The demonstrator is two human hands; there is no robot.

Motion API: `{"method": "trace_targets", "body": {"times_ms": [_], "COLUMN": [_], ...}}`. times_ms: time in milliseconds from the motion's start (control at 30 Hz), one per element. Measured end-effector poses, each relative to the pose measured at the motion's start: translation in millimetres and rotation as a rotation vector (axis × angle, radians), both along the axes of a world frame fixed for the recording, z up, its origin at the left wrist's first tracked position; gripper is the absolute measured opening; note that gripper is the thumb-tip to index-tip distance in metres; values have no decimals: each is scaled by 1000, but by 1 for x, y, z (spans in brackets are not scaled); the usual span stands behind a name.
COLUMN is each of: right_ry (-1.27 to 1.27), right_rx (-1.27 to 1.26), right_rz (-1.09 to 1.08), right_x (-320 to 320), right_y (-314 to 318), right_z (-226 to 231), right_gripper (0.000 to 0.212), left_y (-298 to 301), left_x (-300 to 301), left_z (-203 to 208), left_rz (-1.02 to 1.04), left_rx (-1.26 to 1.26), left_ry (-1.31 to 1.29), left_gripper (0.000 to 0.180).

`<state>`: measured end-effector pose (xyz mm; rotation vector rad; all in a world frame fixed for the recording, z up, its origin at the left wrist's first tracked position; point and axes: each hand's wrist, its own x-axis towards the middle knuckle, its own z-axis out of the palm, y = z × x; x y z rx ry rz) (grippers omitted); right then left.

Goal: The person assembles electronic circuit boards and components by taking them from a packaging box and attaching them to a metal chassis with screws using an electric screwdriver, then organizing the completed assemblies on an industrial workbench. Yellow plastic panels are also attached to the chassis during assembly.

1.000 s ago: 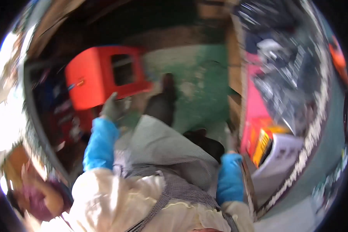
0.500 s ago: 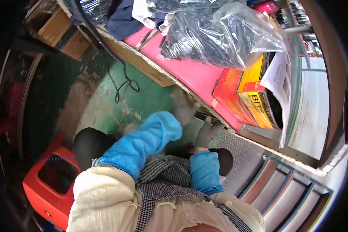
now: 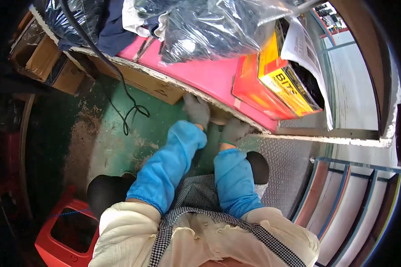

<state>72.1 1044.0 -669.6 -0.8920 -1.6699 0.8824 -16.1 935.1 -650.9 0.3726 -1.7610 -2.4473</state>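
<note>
My left hand (image 3: 196,111), in a grey glove, reaches to the underside of the pink-topped table's front edge, beside the end of a cardboard box (image 3: 142,81). My right hand (image 3: 233,131), gloved the same way, is at the same edge further right. Between the two hands a tan surface (image 3: 217,116) shows under the edge; what it belongs to is hidden. The fingertips of both hands disappear beneath the table, so their grip is not visible. Blue sleeve covers wrap both forearms.
On the pink tabletop (image 3: 200,80) lie clear plastic bags (image 3: 209,35) of dark items, small tools (image 3: 143,48) and a red-yellow box (image 3: 276,84). A black cable (image 3: 124,89) hangs to the floor. A red stool (image 3: 67,227) stands left, a slatted rack (image 3: 343,200) right.
Both hands have moved in under the table edge, and the fingers that showed before are now mostly hidden. My left arm has stretched forward. The whole view has shifted.
</note>
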Motion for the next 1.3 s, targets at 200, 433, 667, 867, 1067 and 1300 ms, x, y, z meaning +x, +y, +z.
{"method": "trace_targets", "body": {"times_ms": [200, 433, 667, 867, 1067, 1300], "right_ry": [-455, -263, -386, -899, -513, -594], "right_rx": [88, -141, -206, 873, 250, 197], "right_rz": [698, 219, 590, 40, 258, 377], "right_x": [5, 21, 4, 2, 7, 40], "right_y": [-196, -60, -41, 58, 54, -18], "right_z": [96, 80, 70, -53, -70, 51], "right_gripper": [72, 65, 57, 29, 31, 44], "left_y": [-173, -104, -131, -94, -80, -131], "left_x": [-122, -73, -89, -82, -60, -22], "left_z": [-110, -8, -1, 2, 7, 35], "left_rz": [-305, -640, -954, -620, -428, -639], "left_rx": [-1763, -1611, -1235, -1251, -1461, -1475], "left_ry": [422, 415, 497, 398, 311, 199], "left_gripper": [52, 45, 54, 56, 52, 51]}}
